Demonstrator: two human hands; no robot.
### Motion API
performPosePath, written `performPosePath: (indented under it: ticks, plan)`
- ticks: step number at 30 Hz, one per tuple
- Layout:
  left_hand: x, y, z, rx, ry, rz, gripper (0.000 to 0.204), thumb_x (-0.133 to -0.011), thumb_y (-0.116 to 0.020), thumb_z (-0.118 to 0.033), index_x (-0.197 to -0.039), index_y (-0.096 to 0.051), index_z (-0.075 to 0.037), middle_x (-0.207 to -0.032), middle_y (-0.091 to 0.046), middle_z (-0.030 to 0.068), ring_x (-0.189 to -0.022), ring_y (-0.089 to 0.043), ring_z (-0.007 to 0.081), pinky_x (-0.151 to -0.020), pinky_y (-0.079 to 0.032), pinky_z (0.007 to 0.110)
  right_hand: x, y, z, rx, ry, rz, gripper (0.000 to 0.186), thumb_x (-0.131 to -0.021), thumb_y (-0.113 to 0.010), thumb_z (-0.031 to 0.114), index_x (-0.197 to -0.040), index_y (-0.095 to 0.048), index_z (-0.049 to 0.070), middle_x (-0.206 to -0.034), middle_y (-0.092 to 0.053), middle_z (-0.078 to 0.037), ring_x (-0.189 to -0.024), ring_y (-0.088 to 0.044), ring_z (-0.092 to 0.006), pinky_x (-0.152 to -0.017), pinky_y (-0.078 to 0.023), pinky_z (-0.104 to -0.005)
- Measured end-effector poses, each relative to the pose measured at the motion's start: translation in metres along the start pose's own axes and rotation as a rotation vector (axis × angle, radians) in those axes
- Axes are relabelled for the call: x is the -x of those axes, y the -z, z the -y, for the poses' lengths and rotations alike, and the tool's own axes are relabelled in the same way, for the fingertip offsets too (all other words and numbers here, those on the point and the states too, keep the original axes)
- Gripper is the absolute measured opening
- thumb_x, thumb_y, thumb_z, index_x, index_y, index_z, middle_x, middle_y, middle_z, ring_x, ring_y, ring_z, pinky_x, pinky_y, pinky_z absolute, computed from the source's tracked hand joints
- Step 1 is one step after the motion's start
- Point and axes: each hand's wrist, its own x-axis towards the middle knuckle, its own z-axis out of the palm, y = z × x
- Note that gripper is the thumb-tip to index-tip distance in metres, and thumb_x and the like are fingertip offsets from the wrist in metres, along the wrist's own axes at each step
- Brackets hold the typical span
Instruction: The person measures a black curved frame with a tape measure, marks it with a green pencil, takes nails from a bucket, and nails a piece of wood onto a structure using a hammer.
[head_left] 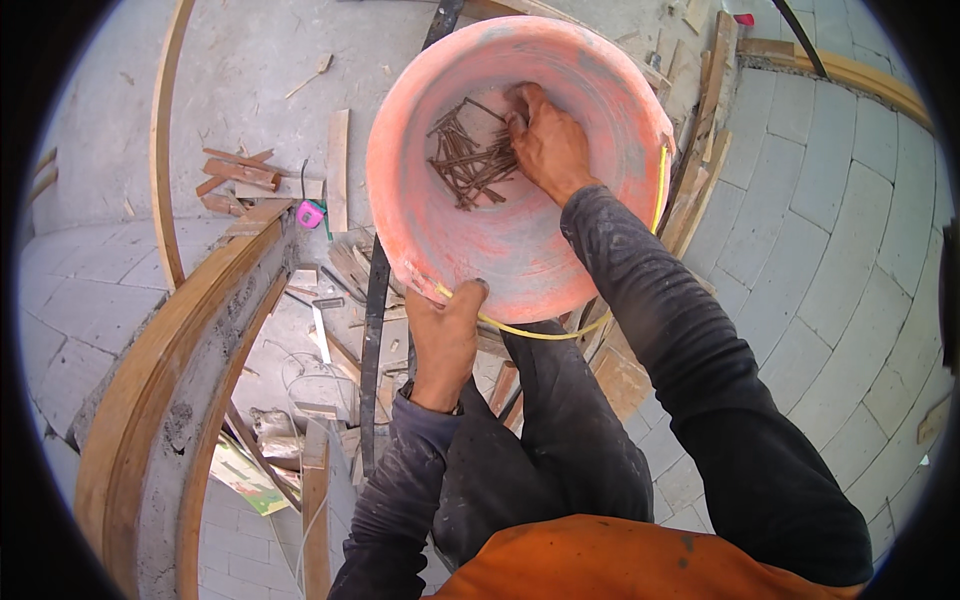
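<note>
Your left hand [446, 335] clasps the near-left rim of the orange bucket [402, 200]; your right hand [552, 148] curls inward at the rusty nails [465, 165] inside – finger gap and catch hidden – best pinch shanks, not points

Two hands [442, 340] [552, 148], one bucket [408, 130], one handle [662, 185], one tape measure [310, 214], nails [460, 158] too jumbled to count
</note>
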Motion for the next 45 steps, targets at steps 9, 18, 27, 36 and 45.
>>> performPosePath:
  ticks: [9, 18, 27, 36, 45]
  plan:
    - [0.007, 0.002, 0.006, -0.026, 0.027, 0.059, 0.048, -0.082, -0.061, 0.006, -0.129, -0.052, 0.002, -0.114, -0.063, 0.0076, -0.103, -0.062, 0.0177, -0.093, -0.049, 0.033, -0.003, -0.008, -0.004, 0.114, 0.084, 0.082, 0.028, -0.091, -0.065, 0.023, -0.116, -0.067, 0.011, -0.112, -0.07, -0.019, -0.099, -0.067, -0.0415, -0.088, -0.053, -0.0507]
    - [0.001, 0.005, 0.01, 0.012, -0.011, 0.001, 0.04, -0.082, -0.061, 0.005, -0.122, -0.056, 0.003, -0.108, -0.064, 0.0071, -0.097, -0.061, 0.0163, -0.088, -0.049, 0.031, 0.029, 0.047, 0.005, -1.203, -0.445, 0.533, 0.021, -0.101, -0.062, 0.012, -0.121, -0.063, 0.004, -0.103, -0.071, -0.004, -0.081, -0.066, -0.0096, -0.061, -0.056, -0.0251]
    - [-0.004, 0.019, 0.006, 0.029, -0.016, -0.038, 0.044, -0.082, -0.062, 0.006, -0.125, -0.053, 0.004, -0.111, -0.062, 0.0071, -0.096, -0.06, 0.0156, -0.086, -0.049, 0.03, 0.074, 0.107, 0.004, -1.473, -0.168, 0.528, 0.032, -0.101, -0.057, 0.023, -0.125, -0.059, 0.001, -0.098, -0.069, -0.004, -0.084, -0.065, -0.0116, -0.076, -0.057, -0.0308]
    - [-0.001, 0.008, 0.009, 0.036, -0.022, -0.01, 0.04, -0.082, -0.062, 0.006, -0.121, -0.055, 0.003, -0.107, -0.063, 0.0059, -0.093, -0.06, 0.0142, -0.084, -0.049, 0.03, 0.019, 0.066, 0.018, 0.473, 0.222, 0.571, 0.029, -0.093, -0.055, 0.022, -0.109, -0.073, 0.005, -0.097, -0.074, -0.018, -0.09, -0.072, -0.0331, -0.083, -0.056, -0.0441]
    - [0.004, 0.005, 0.013, -0.006, -0.013, -0.007, 0.038, -0.082, -0.062, 0.004, -0.119, -0.057, 0.004, -0.104, -0.064, 0.0057, -0.093, -0.06, 0.0144, -0.083, -0.049, 0.031, -0.007, 0.051, 0.006, 0.401, 0.288, 0.455, 0.033, -0.085, -0.057, 0.013, -0.112, -0.075, 0.006, -0.099, -0.075, -0.022, -0.094, -0.072, -0.0398, -0.085, -0.057, -0.0485]
